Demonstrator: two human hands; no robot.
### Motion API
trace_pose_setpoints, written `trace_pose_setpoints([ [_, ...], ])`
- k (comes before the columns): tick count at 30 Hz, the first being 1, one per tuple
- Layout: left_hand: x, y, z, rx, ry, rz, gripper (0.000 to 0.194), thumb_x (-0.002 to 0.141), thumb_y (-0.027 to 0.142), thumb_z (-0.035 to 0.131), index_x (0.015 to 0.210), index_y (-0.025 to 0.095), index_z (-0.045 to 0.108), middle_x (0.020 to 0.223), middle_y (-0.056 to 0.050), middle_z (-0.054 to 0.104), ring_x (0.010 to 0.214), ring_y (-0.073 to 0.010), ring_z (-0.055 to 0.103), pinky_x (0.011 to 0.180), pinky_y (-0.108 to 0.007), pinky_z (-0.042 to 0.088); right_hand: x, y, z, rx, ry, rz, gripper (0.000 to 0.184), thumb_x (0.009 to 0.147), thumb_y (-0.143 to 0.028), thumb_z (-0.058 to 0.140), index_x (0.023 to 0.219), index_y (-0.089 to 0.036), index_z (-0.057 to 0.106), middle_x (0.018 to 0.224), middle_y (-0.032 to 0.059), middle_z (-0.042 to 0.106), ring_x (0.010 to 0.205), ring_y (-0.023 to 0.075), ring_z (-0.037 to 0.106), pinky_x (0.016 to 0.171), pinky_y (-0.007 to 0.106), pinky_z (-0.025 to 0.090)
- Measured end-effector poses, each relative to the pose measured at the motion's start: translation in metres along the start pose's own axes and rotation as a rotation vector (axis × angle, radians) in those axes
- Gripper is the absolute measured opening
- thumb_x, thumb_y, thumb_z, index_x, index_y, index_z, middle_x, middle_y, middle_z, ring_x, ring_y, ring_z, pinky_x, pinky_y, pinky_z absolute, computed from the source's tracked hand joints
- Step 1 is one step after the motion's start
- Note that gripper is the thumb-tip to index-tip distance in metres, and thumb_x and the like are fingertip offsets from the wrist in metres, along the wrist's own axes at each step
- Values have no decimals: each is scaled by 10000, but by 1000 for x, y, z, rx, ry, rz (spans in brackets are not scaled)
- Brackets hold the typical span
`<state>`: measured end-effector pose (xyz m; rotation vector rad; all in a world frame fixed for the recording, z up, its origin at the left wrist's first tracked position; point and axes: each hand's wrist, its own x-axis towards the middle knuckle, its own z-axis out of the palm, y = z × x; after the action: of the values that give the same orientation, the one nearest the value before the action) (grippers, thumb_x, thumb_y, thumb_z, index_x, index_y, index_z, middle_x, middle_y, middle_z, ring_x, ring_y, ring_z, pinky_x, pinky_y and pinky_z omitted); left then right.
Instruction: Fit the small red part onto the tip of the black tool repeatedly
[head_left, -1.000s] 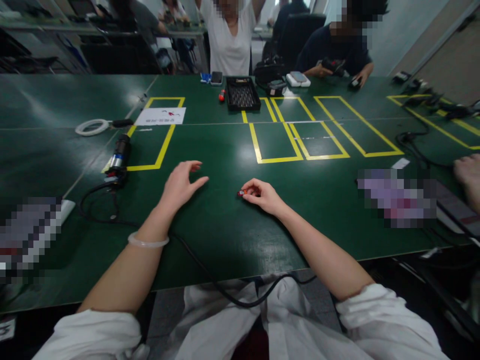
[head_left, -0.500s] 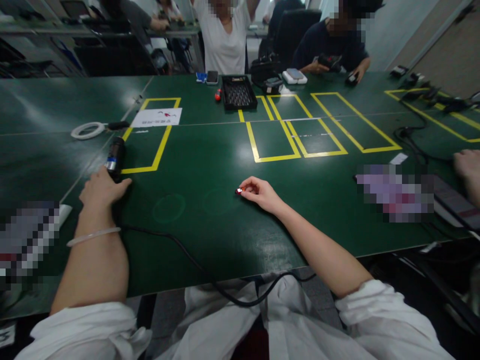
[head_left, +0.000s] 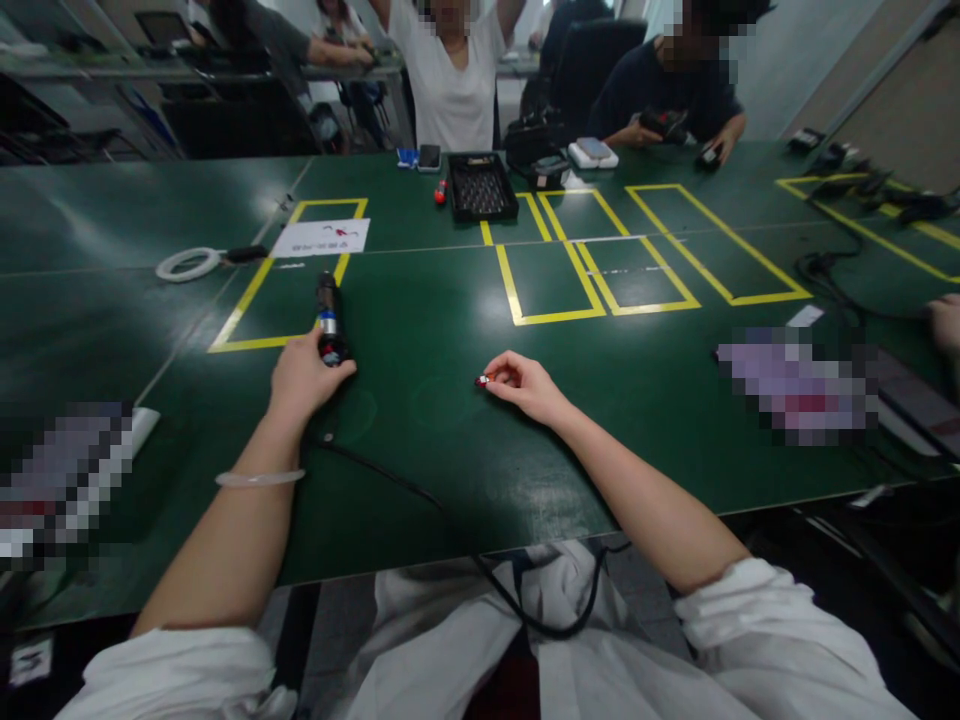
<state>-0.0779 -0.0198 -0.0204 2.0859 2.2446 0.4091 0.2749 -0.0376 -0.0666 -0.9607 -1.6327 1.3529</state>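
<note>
My left hand [head_left: 304, 375] is wrapped around the lower part of a black corded electric screwdriver [head_left: 328, 300], which has a silver and blue band. Its thumb sticks out to the right, and the tool's narrow end points away from me. From below that hand a black cord [head_left: 390, 480] runs over the table edge and across my lap. Near the middle of the table, my right hand [head_left: 525, 385] pinches a small red and white piece [head_left: 482, 381] between thumb and fingertips. The piece is too small to name, and the fingers partly cover it.
The green table [head_left: 420, 290] bears yellow tape outlines. Toward the far side are a black tray [head_left: 484, 205] of small parts, a red item [head_left: 440, 192], a paper sheet [head_left: 321, 237] and a white coiled cable [head_left: 187, 264]. A blurred-out object [head_left: 795, 385] lies at right. Co-workers sit opposite.
My left hand has moved right, toward the middle, bringing the electric screwdriver out of the left side of the taped outline. My right hand keeps its pinch in nearly the same place.
</note>
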Motion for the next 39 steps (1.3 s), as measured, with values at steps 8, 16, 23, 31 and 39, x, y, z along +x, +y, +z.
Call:
trace_pose_setpoints([
  [8, -37, 110, 30, -28, -20, 259, 766, 793, 465, 653, 1462, 167, 429, 1212, -164, 531, 1103, -338, 519, 898, -433, 487, 1, 0, -6, -153, 117, -60, 205, 761, -303, 704, 898, -177, 616, 721, -19, 587, 636, 115, 526, 638, 263, 424],
  [16, -68, 167, 38, -173, -93, 383, 807, 794, 433, 684, 1493, 167, 382, 1288, -181, 462, 1149, -347, 480, 900, -443, 494, -1, 0, -8, -168, 103, -77, 177, 767, -287, 682, 878, -180, 595, 734, -20, 578, 618, 112, 501, 618, 260, 419],
  [23, -71, 169, 43, -174, -55, 363, 774, 795, 413, 686, 1457, 147, 387, 1277, -161, 468, 1136, -309, 508, 972, -435, 478, -1, 1, -7, -274, 79, -150, 127, 771, -187, 669, 878, -179, 600, 774, -23, 569, 648, 112, 513, 654, 258, 426],
  [31, -74, 168, 42, -143, -53, 351, 789, 817, 473, 669, 1478, 168, 365, 1294, -157, 472, 1141, -303, 517, 933, -406, 488, -1, 2, -10, -306, 93, -192, 95, 793, -210, 711, 882, -177, 714, 866, 18, 588, 683, 114, 553, 660, 260, 460],
  [39, -75, 168, 43, -76, -55, 330, 827, 828, 530, 645, 1504, 155, 352, 1287, -169, 481, 1138, -316, 523, 921, -403, 474, -2, -4, -7, -208, 202, -31, 156, 868, -230, 579, 909, -177, 720, 789, 36, 743, 667, 159, 678, 676, 300, 539],
])
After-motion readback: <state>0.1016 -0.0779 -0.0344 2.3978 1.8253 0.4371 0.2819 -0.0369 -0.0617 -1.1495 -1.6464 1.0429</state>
